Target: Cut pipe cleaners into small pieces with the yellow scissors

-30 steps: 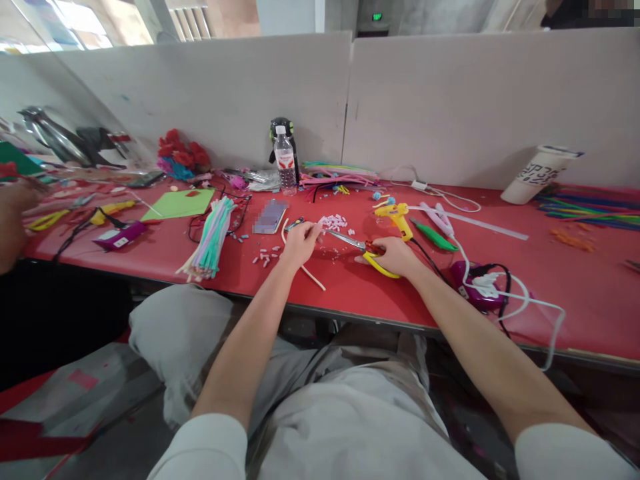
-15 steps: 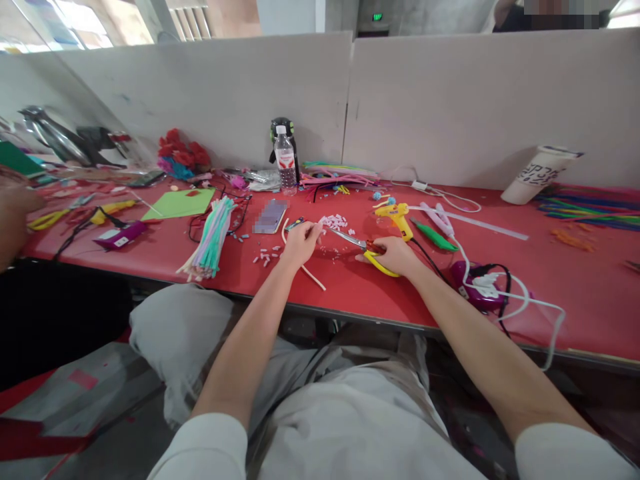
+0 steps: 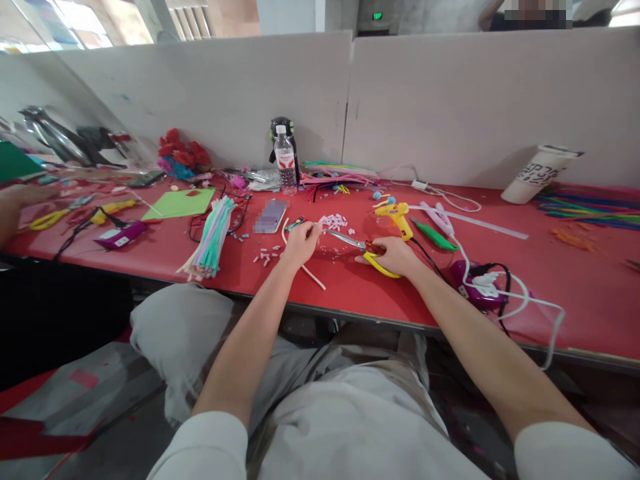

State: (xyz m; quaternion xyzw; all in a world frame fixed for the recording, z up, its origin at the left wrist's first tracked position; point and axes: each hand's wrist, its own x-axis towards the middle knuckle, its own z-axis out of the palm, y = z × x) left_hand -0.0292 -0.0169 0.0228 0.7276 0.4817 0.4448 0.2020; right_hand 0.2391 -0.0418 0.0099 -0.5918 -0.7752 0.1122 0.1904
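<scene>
My right hand [image 3: 395, 256] is closed around the yellow-and-red handles of a pair of scissors [image 3: 347, 239]. The blades point left and reach up to the fingertips of my left hand [image 3: 301, 244]. Those fingertips are pinched together on something too small to make out. Under my left wrist lies a cream pipe cleaner [image 3: 313, 277], its middle hidden by the hand. A heap of short pale-pink pieces [image 3: 334, 221] sits just beyond the blades. More short pieces [image 3: 267, 255] are scattered left of my wrist.
Left of my hands are a phone [image 3: 271, 217] and a bundle of pastel pipe cleaners [image 3: 213, 237]. A yellow glue gun [image 3: 397, 217], a green tool [image 3: 436, 236] and a purple power strip [image 3: 480, 287] lie right. A water bottle [image 3: 286, 163] stands behind. Another person's hand [image 3: 23, 200] is far left.
My hands and the scissors stay almost in place; the scissor blades look slightly closer together. At the far left, the other person's hand has shifted over the table.
</scene>
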